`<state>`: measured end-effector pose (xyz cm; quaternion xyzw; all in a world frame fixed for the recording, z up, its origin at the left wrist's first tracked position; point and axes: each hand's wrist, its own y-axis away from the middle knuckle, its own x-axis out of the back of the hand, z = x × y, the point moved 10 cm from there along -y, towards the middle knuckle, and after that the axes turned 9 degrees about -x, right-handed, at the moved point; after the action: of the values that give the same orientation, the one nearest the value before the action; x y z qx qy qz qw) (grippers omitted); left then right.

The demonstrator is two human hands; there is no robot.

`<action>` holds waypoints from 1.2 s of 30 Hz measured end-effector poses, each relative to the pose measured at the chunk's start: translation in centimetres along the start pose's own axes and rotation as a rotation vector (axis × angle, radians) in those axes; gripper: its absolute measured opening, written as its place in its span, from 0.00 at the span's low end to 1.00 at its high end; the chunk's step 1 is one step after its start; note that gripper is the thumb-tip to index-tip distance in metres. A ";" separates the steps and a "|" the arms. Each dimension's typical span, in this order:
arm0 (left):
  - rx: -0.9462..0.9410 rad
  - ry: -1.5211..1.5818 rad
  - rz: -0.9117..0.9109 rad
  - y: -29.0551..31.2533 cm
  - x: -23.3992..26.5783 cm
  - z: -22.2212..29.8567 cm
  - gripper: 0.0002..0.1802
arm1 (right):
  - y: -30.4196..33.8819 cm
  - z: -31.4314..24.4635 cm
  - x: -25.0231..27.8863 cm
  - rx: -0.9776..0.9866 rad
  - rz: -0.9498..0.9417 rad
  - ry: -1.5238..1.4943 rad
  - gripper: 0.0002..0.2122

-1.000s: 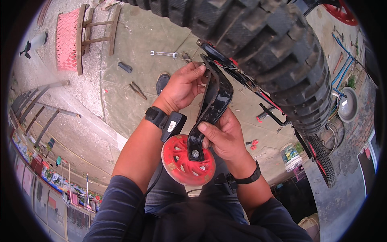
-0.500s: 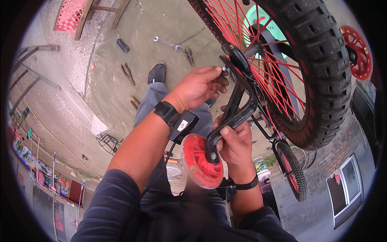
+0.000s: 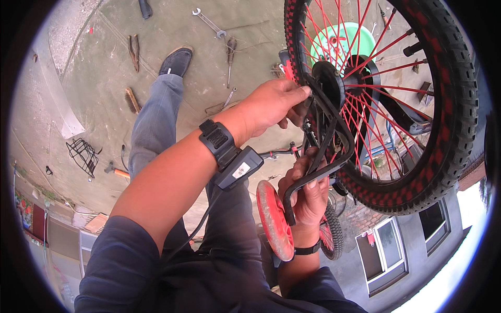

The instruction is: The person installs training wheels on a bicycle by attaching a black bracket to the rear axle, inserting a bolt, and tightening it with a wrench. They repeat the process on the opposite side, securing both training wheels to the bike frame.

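Observation:
A bicycle's rear wheel with a knobbly black tyre and red spokes stands at my right. My right hand is wrapped round a bent black training-wheel bracket. A small red training wheel sits at the bracket's lower end, beside my right wrist. The bracket's upper end lies against the wheel hub. There my left hand is closed, thumb and forefinger pinching a small metal nut, mostly hidden by the fingertips.
On the ground ahead lie a spanner, a screwdriver, pliers and a brush. A hammer and a black wire basket are at left. Behind the spokes sits a green basin.
My left hand has brought the nut right up to the bracket's upper end at the hub. The training wheel has turned more edge-on. My view has shifted, showing more of the wheel.

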<state>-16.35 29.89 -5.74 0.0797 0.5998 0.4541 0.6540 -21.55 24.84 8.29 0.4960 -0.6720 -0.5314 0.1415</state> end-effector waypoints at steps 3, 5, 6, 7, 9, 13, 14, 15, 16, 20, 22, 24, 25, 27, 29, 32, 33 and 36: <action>0.088 0.139 -0.070 0.1 -0.6 -0.8 0.19 | -0.1 0.0 -0.2 0.008 -0.032 -0.013 0.26; 0.035 0.134 -0.057 -0.1 -0.6 -0.4 0.18 | -0.1 0.0 -0.2 -0.002 -0.021 -0.015 0.26; 0.006 0.129 -0.050 -0.2 -0.5 -0.2 0.18 | 0.0 0.0 -0.2 -0.005 -0.017 -0.017 0.26; -0.017 0.089 -0.035 -0.3 -0.4 -0.1 0.18 | 0.1 -0.1 0.0 -0.001 0.008 -0.038 0.27; -0.054 0.007 -0.008 -0.4 -0.1 0.1 0.16 | 0.4 -0.2 0.3 0.006 0.049 -0.091 0.28; -0.136 -0.154 0.017 -0.5 0.1 0.8 0.14 | 0.7 0.0 0.3 -0.005 0.074 -0.067 0.29; -0.167 -0.208 0.028 -0.5 0.2 1.1 0.14 | 0.8 0.0 0.3 -0.008 0.073 -0.065 0.29; -0.197 -0.261 0.039 -0.5 0.2 1.4 0.14 | 0.8 0.0 0.2 -0.009 0.064 -0.074 0.29; -0.207 -0.281 0.053 -0.4 0.2 1.5 0.14 | 0.8 0.0 0.3 -0.013 0.071 -0.071 0.29; -0.183 -0.244 0.044 -0.3 0.4 1.4 0.14 | 0.8 0.0 0.1 -0.011 0.061 -0.099 0.29; -0.113 -0.156 0.016 -0.3 0.3 0.8 0.15 | 0.8 0.1 0.1 -0.011 0.071 -0.094 0.28; -0.023 -0.058 -0.006 -0.3 0.1 -0.2 0.15 | 0.8 0.2 0.2 -0.011 0.089 -0.073 0.28; -0.100 -0.143 0.019 -0.4 0.3 0.5 0.15 | 0.8 0.2 0.2 -0.010 0.089 -0.074 0.28; -0.253 -0.312 0.070 -0.4 0.4 2.0 0.15 | 0.7 0.2 0.2 -0.006 0.076 -0.093 0.28; -0.328 -0.311 0.089 -0.2 0.4 2.8 0.15 | 0.8 0.2 0.2 -0.011 0.076 -0.086 0.27; -0.148 -0.183 0.061 -0.2 0.7 1.1 0.14 | 0.9 0.3 0.3 -0.017 0.074 -0.079 0.27; -0.070 -0.115 0.048 -0.1 0.8 0.4 0.14 | 0.9 0.3 0.2 -0.018 0.066 -0.087 0.27; -0.206 -0.171 0.030 -0.2 0.3 1.5 0.14 | 0.8 0.4 -0.4 -0.021 0.009 -0.058 0.25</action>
<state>-15.01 30.66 -5.71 0.0594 0.4907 0.5146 0.7006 -22.07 25.31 8.96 0.4758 -0.6723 -0.5521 0.1297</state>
